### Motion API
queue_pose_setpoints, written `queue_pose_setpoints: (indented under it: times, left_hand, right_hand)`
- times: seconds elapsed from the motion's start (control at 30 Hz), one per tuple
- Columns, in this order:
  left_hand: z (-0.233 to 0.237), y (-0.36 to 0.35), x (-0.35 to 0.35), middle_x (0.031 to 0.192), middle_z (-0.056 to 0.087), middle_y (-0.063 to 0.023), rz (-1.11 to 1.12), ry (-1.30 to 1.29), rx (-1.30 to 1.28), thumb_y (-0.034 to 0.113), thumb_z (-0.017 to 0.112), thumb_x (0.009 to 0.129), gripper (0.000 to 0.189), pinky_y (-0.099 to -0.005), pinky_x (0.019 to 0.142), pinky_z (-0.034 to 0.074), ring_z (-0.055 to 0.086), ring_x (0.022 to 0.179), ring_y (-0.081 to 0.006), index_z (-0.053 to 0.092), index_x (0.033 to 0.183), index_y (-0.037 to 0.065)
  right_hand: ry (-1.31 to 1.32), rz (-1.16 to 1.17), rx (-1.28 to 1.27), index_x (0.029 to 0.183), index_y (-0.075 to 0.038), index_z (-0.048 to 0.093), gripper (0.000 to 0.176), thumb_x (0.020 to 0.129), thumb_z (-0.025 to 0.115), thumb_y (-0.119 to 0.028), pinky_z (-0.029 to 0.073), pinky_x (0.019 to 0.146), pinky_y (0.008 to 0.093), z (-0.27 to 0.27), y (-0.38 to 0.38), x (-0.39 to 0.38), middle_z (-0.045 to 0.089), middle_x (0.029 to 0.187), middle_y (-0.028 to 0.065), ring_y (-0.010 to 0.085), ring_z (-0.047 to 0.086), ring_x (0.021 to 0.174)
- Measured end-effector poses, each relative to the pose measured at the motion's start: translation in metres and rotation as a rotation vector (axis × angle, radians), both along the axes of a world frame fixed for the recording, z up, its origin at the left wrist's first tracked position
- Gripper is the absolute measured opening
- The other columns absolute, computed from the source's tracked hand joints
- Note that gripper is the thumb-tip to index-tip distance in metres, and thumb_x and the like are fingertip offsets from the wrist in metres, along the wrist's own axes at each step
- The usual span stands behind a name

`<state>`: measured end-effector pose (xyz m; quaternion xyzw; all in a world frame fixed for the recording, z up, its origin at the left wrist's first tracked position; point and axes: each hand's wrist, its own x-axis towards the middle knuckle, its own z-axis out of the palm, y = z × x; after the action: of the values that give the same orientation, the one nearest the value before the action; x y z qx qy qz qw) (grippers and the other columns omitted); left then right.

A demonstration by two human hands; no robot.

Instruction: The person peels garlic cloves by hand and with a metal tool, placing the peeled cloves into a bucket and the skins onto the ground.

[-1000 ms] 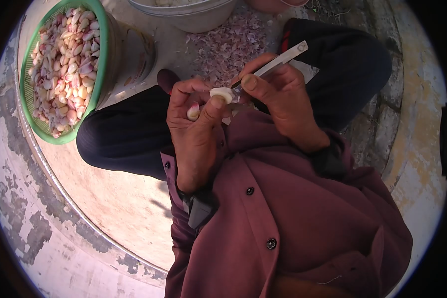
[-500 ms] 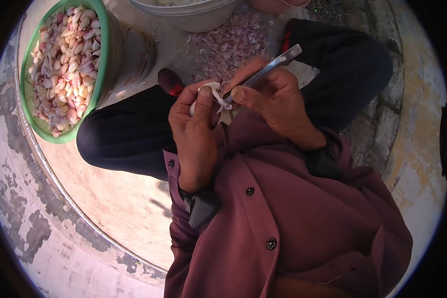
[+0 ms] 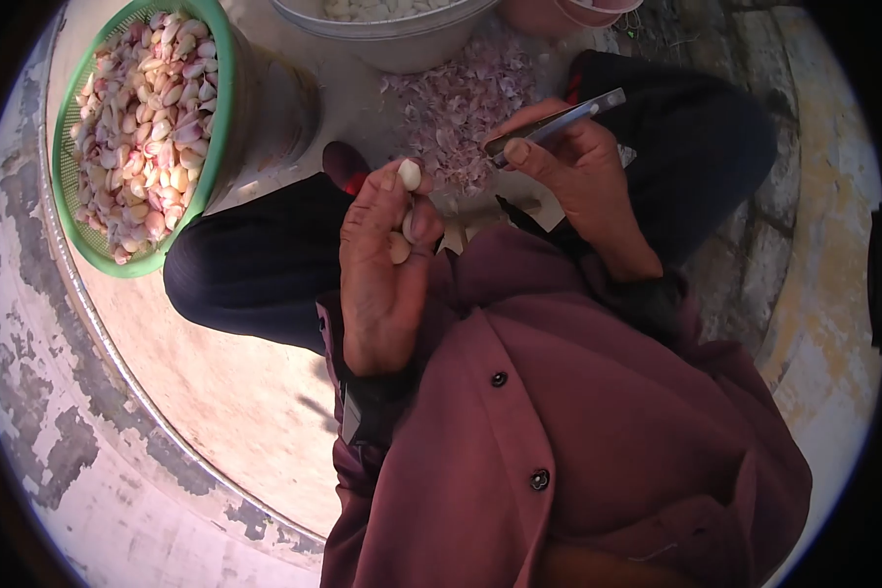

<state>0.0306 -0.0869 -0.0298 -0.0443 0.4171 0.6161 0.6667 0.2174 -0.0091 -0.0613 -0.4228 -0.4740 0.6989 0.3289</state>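
Observation:
My left hand is turned palm up, its fingers curled around several garlic cloves. A white peeled clove shows at the fingertips; more cloves sit lower, against the palm and partly covered by the fingers. In my right hand is a small metal knife, pinched between thumb and fingers, its handle end pointing up and right. The knife is apart from the cloves. On the ground beyond my hands lies a heap of purplish garlic skins.
At the left, a green mesh basket is heaped with unpeeled garlic cloves. A whitish tub holding white cloves stands beyond the skins, beside a pink bowl. My bent legs flank the work.
My hands have moved apart, the knife going up and right, away from the garlic. My left hand has rolled palm up. The strip of skin at the clove is gone.

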Motion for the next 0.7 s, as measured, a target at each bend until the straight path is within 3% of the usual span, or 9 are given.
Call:
queue_pose_setpoints:
  times: [0.1,0.13,0.2,0.27,0.33,0.47,0.57,0.63,0.7]
  left_hand:
    - [0.014,0.020,-0.006,0.087,0.060,-0.0036,-0.041,0.086,0.095,0.018,0.055,0.098,0.019,-0.0223,0.066,0.040,0.047,0.067,-0.0076,0.060,0.107,0.002]
    - [0.025,0.032,-0.009,0.085,0.053,-0.0015,-0.012,0.133,0.143,0.019,0.051,0.100,0.020,-0.0223,0.065,0.036,0.040,0.067,-0.0082,0.057,0.107,0.001]
    - [0.039,0.066,-0.027,0.082,0.059,-0.0029,0.006,0.252,0.327,0.021,0.054,0.099,0.022,-0.0222,0.064,0.039,0.046,0.066,-0.0070,0.060,0.107,0.001]
    - [0.061,0.113,-0.039,0.076,0.055,-0.0014,-0.003,0.553,0.452,0.021,0.053,0.099,0.022,-0.0229,0.063,0.039,0.045,0.065,-0.0081,0.060,0.098,0.000]
    - [0.061,0.161,-0.057,0.076,0.052,-0.0025,-0.069,0.936,0.471,0.019,0.053,0.098,0.021,-0.0241,0.063,0.039,0.047,0.066,-0.0102,0.056,0.091,0.000]
    - [0.041,0.201,-0.074,0.088,0.053,-0.0068,-0.049,0.833,0.420,0.020,0.054,0.097,0.021,-0.0265,0.066,0.041,0.049,0.073,-0.0138,0.050,0.099,0.000]
    - [0.026,0.166,-0.051,0.091,0.054,-0.0078,-0.052,0.448,0.291,0.014,0.055,0.095,0.017,-0.0265,0.068,0.043,0.050,0.074,-0.0147,0.049,0.102,0.000]
    - [0.007,0.135,-0.046,0.092,0.053,-0.0074,-0.158,0.381,0.215,0.009,0.055,0.093,0.015,-0.0265,0.068,0.043,0.050,0.075,-0.0142,0.050,0.104,0.000]
    - [-0.008,0.102,-0.031,0.092,0.054,-0.0072,-0.118,0.313,0.121,0.004,0.054,0.090,0.017,-0.0262,0.069,0.043,0.050,0.076,-0.0135,0.049,0.106,0.001]
  right_hand:
    - [-0.030,0.025,0.080,0.103,-0.002,0.063,0.023,0.087,0.072,-0.017,0.050,0.083,0.0269,0.000,0.002,-0.008,0.067,0.095,0.0041,0.0105,0.063,0.089]
    - [-0.054,0.058,0.087,0.103,-0.002,0.063,0.023,0.087,0.072,-0.017,0.050,0.083,0.0270,-0.001,-0.001,-0.010,0.067,0.095,0.0040,0.0107,0.063,0.089]
    - [-0.009,0.056,0.077,0.102,-0.003,0.063,0.022,0.087,0.072,-0.016,0.050,0.083,0.0270,-0.004,-0.004,-0.013,0.067,0.094,0.0040,0.0111,0.063,0.090]
    - [0.024,-0.003,0.061,0.098,-0.004,0.065,0.021,0.087,0.073,-0.019,0.047,0.072,0.0235,-0.002,-0.005,-0.019,0.066,0.085,0.0007,0.0070,0.060,0.079]
    - [0.018,0.003,0.053,0.098,-0.004,0.065,0.020,0.087,0.072,-0.018,0.047,0.073,0.0236,-0.004,-0.004,-0.019,0.066,0.085,0.0010,0.0070,0.060,0.079]
    - [-0.026,-0.043,-0.002,0.103,-0.002,0.063,0.018,0.088,0.069,-0.011,0.050,0.078,0.0252,-0.001,-0.003,-0.012,0.067,0.093,0.0037,0.0099,0.063,0.085]
    - [0.073,-0.093,-0.051,0.104,-0.002,0.063,0.018,0.089,0.068,-0.010,0.050,0.076,0.0240,-0.016,-0.002,-0.003,0.067,0.091,0.0033,0.0090,0.063,0.084]
    - [0.069,-0.087,-0.051,0.104,-0.002,0.063,0.018,0.089,0.067,-0.010,0.050,0.076,0.0240,-0.020,0.001,-0.001,0.067,0.091,0.0031,0.0088,0.062,0.083]
    - [0.057,-0.087,-0.054,0.105,-0.002,0.063,0.018,0.089,0.067,-0.010,0.050,0.076,0.0240,-0.021,0.003,0.000,0.067,0.090,0.0029,0.0086,0.062,0.083]
